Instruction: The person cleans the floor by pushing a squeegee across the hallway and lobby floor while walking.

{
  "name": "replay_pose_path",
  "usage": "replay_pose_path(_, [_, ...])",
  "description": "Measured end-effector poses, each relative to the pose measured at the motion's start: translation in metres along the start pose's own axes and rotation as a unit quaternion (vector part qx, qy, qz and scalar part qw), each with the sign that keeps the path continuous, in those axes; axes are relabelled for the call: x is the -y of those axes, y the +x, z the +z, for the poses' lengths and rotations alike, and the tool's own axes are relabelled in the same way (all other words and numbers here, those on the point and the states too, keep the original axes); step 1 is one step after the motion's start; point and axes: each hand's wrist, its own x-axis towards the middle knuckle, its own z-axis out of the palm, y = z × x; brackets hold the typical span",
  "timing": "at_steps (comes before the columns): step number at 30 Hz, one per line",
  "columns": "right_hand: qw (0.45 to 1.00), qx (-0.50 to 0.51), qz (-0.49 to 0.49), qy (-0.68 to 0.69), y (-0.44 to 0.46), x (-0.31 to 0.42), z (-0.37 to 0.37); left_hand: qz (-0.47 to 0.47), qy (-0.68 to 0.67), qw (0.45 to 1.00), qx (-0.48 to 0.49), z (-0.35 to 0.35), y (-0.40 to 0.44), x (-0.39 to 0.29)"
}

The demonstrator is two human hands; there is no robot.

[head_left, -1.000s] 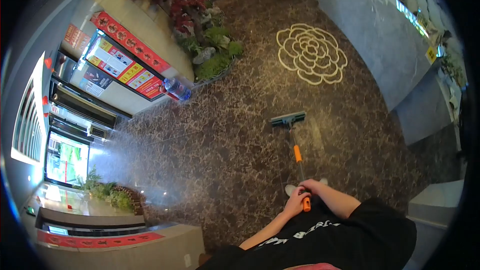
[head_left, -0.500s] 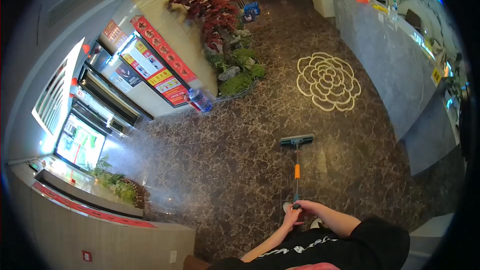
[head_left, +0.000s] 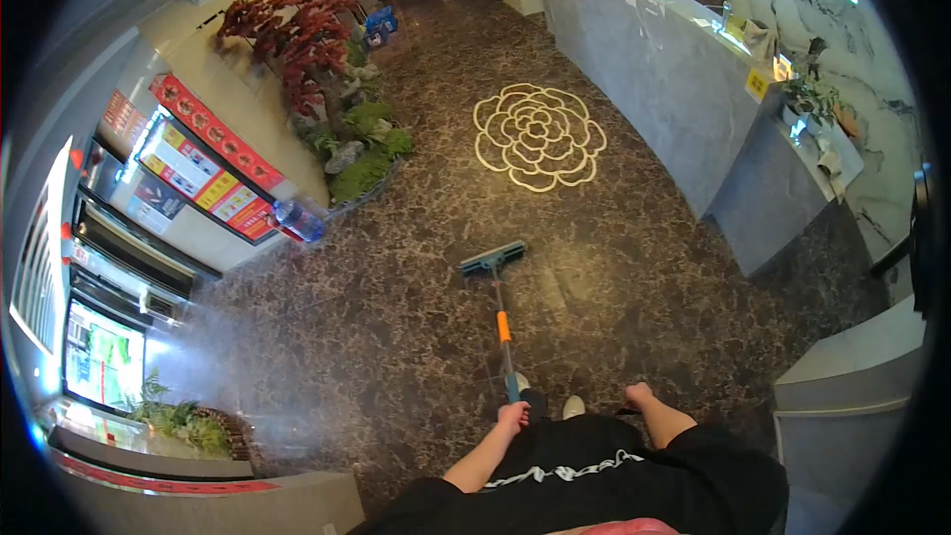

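My left hand (head_left: 513,418) is closed around the upper end of the handle of a mop (head_left: 504,327). The mop has a dark shaft with an orange section and a wide, flat grey-teal head (head_left: 492,257), which rests tilted on the brown marbled floor ahead of me. My right hand (head_left: 640,394) is off the handle, out to the right beside my body. Its fingers are small and partly hidden, so I cannot make out whether they are open or closed. My shoes (head_left: 574,406) show just beyond my dark shirt.
A pale flower pattern (head_left: 540,137) marks the floor ahead. The grey reception counter (head_left: 634,89) runs along the right, with a lower section (head_left: 783,198) nearer me. At left stand a planted bed with a red tree (head_left: 297,40), a large water bottle (head_left: 299,220) and a poster board (head_left: 203,173).
Both hands were together on the mop handle; my right hand has come off it and moved right. The mop head has turned slightly, and the view has swung to the right.
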Motion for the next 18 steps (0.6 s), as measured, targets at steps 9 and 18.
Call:
replay_pose_path(9, [0.963, -0.088, 0.066, 0.246, 0.013, -0.082, -0.057, 0.073, 0.192, 0.969, -0.135, 0.016, -0.019, -0.039])
replay_pose_path(18, [0.949, 0.056, -0.309, 0.016, 0.102, -0.112, 0.092, 0.067, 0.296, 0.944, -0.129, -0.017, 0.006, -0.101])
